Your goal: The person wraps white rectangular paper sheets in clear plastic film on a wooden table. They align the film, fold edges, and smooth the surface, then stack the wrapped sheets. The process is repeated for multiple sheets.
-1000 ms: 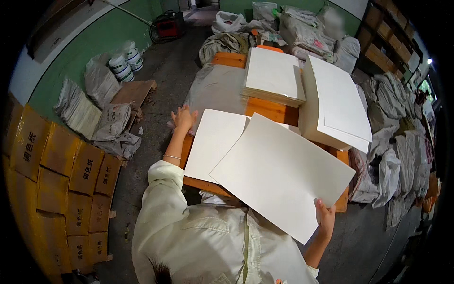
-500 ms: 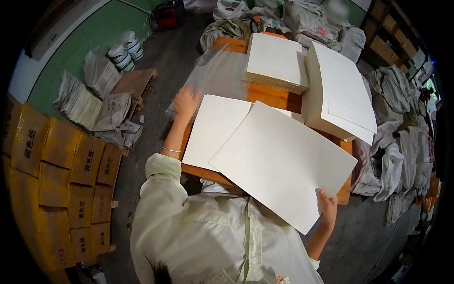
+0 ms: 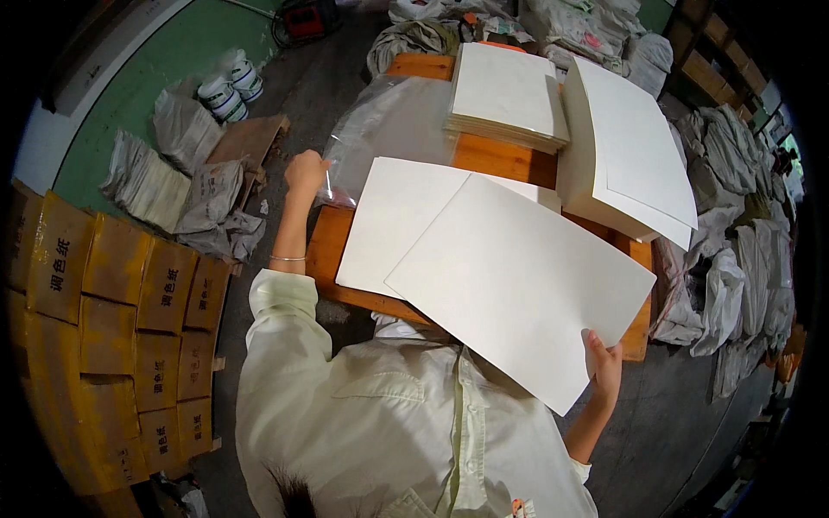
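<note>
Step in hand, as judged: bagging paper sheets. Right hand pinches the near corner of 1 large white sheet, held tilted over the counter. Left hand is closed on the edge of a clear bag at the counter's left end. Next move calls for the bag mouth held wide (sheet fed flat). 2 paper stacks sit on the counter's far side; yellow cartons with dark lettering stand left of the counter.
</note>
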Tool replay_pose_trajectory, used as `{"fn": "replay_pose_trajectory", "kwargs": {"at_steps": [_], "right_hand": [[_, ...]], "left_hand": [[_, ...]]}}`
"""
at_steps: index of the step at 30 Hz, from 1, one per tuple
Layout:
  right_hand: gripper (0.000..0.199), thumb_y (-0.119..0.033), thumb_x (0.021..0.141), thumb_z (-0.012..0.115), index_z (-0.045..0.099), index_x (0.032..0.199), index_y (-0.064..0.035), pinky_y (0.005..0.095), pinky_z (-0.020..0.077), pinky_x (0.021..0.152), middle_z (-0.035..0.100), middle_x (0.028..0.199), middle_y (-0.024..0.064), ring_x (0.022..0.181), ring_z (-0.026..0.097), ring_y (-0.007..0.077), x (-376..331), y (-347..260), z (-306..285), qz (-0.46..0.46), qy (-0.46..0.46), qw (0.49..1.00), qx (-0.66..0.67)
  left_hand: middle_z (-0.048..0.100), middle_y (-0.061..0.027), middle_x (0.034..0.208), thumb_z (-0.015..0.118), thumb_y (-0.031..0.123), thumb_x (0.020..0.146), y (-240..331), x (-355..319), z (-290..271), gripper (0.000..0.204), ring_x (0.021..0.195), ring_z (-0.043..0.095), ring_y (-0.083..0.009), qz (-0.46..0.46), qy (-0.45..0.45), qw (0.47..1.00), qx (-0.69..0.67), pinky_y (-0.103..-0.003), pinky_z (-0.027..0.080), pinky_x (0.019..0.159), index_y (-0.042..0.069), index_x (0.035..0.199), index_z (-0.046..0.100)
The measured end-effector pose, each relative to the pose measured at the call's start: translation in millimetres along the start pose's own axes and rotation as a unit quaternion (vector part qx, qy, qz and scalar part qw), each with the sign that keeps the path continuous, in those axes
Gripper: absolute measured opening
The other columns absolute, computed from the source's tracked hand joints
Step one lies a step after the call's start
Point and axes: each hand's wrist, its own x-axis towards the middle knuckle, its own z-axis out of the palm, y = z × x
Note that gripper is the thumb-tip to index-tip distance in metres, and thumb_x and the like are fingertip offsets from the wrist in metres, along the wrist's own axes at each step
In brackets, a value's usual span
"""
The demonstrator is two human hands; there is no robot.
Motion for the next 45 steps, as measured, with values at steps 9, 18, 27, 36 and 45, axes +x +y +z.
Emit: {"fn": "replay_pose_trajectory", "kwargs": {"at_steps": [9,18,27,36,45], "right_hand": [[0.036,-0.019,0.089,0.066,0.058,0.114,0.0053,0.0301,0.045,0.08,0.062,0.103,0.0089,0.092,0.057,0.0168,-7.0,-10.2,6.8,0.023,0.011,0.999,-0.027],[0.04,-0.021,0.088,0.068,0.056,0.115,0.0062,0.0319,0.0454,0.084,0.062,0.104,0.0097,0.093,0.057,0.0185,2.6,4.0,-6.5,0.002,0.033,0.999,-0.032],[0.028,-0.015,0.09,0.065,0.06,0.111,0.0037,0.0283,0.0443,0.085,0.062,0.103,0.0039,0.093,0.057,0.0128,9.6,11.8,-13.8,0.006,-0.001,1.0,-0.028],[0.042,-0.013,0.087,0.066,0.053,0.121,0.0078,0.0332,0.0442,0.09,0.06,0.111,0.0119,0.101,0.056,0.0199,10.1,18.5,-17.9,-0.003,0.002,0.999,0.035],[0.042,-0.01,0.087,0.064,0.05,0.121,0.0113,0.034,0.0485,0.086,0.06,0.11,0.0164,0.096,0.06,0.0212,-16.3,9.7,-24.0,-0.008,0.057,0.997,0.059]], "left_hand": [[0.069,-0.0208,0.097,0.051,0.026,0.094,4.2,0.4,36.6,0.03,0.088,0.066,-0.0396,0.221,0.33,0.914,0.085,-0.05,0.051,0.076,0.002,0.094,0.07],[0.067,-0.0229,0.081,0.045,0.027,0.097,63.9,-30.1,-38.8,0.036,0.081,0.066,-0.0395,0.132,-0.014,0.983,-0.124,-0.049,0.05,0.072,0.0,0.089,0.066],[0.061,-0.0118,0.06,0.047,0.026,0.098,83.9,-16.4,-88.6,0.035,0.051,0.059,-0.0205,0.189,0.018,0.948,-0.255,-0.036,0.045,0.051,-0.001,0.087,0.067],[0.07,-0.0107,0.096,0.04,0.035,0.102,155.4,47.8,-164.5,0.041,0.077,0.067,-0.0144,0.264,-0.104,0.859,-0.426,-0.024,0.052,0.06,0.003,0.117,0.061],[0.059,-0.0164,0.125,0.036,0.032,0.103,159.0,-4.8,-180.7,0.043,0.113,0.06,-0.0241,0.216,-0.054,0.439,-0.871,-0.03,0.053,0.089,0.0,0.128,0.051]]}}
